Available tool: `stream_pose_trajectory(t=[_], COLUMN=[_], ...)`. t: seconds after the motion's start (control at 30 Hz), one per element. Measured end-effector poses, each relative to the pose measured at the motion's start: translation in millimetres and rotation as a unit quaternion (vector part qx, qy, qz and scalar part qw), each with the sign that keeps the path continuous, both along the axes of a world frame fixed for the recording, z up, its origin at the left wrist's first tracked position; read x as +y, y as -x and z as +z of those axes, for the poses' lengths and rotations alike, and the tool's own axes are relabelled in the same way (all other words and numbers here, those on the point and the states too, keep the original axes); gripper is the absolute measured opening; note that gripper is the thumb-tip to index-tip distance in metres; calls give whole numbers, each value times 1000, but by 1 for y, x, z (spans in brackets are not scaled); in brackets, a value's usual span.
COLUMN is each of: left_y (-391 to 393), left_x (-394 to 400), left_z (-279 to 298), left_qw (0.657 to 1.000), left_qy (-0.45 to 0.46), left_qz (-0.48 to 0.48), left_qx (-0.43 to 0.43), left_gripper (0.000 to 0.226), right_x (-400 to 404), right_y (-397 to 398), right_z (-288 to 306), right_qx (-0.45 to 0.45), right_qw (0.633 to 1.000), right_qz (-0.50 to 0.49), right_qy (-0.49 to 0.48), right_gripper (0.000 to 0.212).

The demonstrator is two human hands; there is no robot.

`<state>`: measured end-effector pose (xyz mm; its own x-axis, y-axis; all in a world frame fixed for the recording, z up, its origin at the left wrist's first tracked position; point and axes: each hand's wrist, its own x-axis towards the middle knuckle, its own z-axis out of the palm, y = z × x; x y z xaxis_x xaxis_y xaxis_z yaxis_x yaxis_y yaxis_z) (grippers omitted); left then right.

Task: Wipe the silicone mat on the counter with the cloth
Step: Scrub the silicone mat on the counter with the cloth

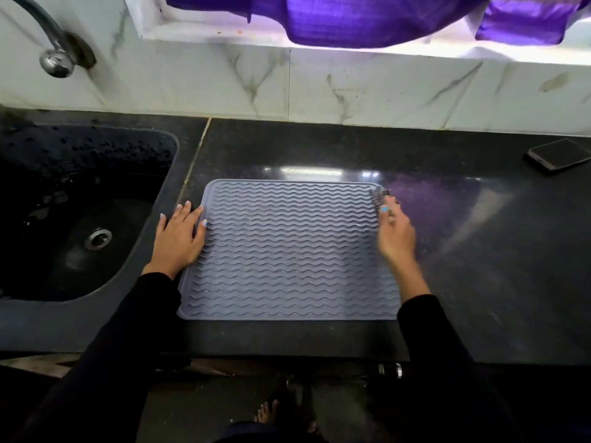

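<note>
You are pressing your left hand (179, 238) flat, fingers spread, on the left edge of the grey wavy-ribbed silicone mat (287, 251), which is lying on the dark polished stone counter (479, 251) just beside the black sink (80, 219). Your right hand (395, 231) is blurring at the mat's far right corner, seemingly pinching a small dark cloth (380, 198); its exact grip you cannot tell. Wet streaks are glinting mid-mat, so wiping looks unfinished. A phone (559, 158) is lying by the marble wall (319, 84).

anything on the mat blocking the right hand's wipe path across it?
Nothing visible. The silicone mat is bare except the left hand resting flat on its left edge. The right hand, blurred, holds something dark at the far right corner.
</note>
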<state>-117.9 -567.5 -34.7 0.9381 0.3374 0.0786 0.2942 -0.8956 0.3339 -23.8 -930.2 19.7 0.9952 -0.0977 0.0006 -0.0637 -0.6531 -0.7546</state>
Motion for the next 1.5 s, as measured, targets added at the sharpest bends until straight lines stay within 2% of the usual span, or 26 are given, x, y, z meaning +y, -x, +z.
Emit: stream_pose_trajectory(t=[0.07,0.13,0.17,0.33,0.5,0.57,0.63,0.67,0.73,0.8,0.83,0.9,1.0,1.17,1.23,1.27,1.33,1.4,1.43,1.5], left_y=[-6,-13,-17,-22,-22,-22,-22,-22,-22,-22,-22,-22,-23,-23,-23,-23,-23,-23,-23,-23], left_x=[0,3,5,11,8,9,9,9,10,10,10,11,12,12,12,12,11,11,11,11], left_z=[-1,-1,-1,-5,-6,-6,-6,-6,-6,-6,-6,-6,-8,-10,-10,-9,-8,-7,-7,-7], left_qw=[1000,1000,999,999,999,1000,1000,1000,1000,1000,1000,1000,999,999,999,999,999,1000,1000,1000], left_qy=[-16,-19,-19,-27,-29,-27,-23,-21,-20,-21,-22,-25,-31,-33,-33,-33,-30,-26,-25,-24], left_qz=[-15,-19,-19,-20,-14,-12,-9,-9,-9,-8,-8,-8,-9,-7,-8,-9,-9,-7,-7,-8], left_qx=[0,12,19,19,7,5,4,5,6,4,3,1,-2,-3,-2,0,5,6,7,9], left_gripper=[53,51,51,66,67,67,67,67,67,67,67,67,66,68,70,70,69,68,68,68], right_x=[15,22,22,18,23,27,34,39,56,72,76,77,75,78,78,77,73,72,74,89], right_y=[12,16,15,9,5,-1,-10,-14,-9,-1,3,5,3,-6,-12,-16,-23,-26,-26,-15], right_z=[-21,-42,-46,-49,-28,-6,8,8,3,-19,-30,-46,-49,-40,-27,-21,-3,13,17,21], right_qx=[7,-39,-51,-59,-41,3,29,12,-38,-41,-31,-48,-61,-25,-14,-8,34,62,52,30], right_qw=[983,940,931,937,965,994,988,980,988,997,989,948,932,915,925,941,981,996,997,998], right_qz=[78,108,103,103,67,-22,-134,-169,-141,-27,29,93,98,135,154,156,112,58,43,55], right_qy=[166,322,346,330,251,110,-67,-100,-47,59,145,301,342,380,348,301,157,8,-25,-5], right_gripper=[50,59,62,58,45,33,32,33,36,42,46,52,52,50,48,43,30,30,31,30])
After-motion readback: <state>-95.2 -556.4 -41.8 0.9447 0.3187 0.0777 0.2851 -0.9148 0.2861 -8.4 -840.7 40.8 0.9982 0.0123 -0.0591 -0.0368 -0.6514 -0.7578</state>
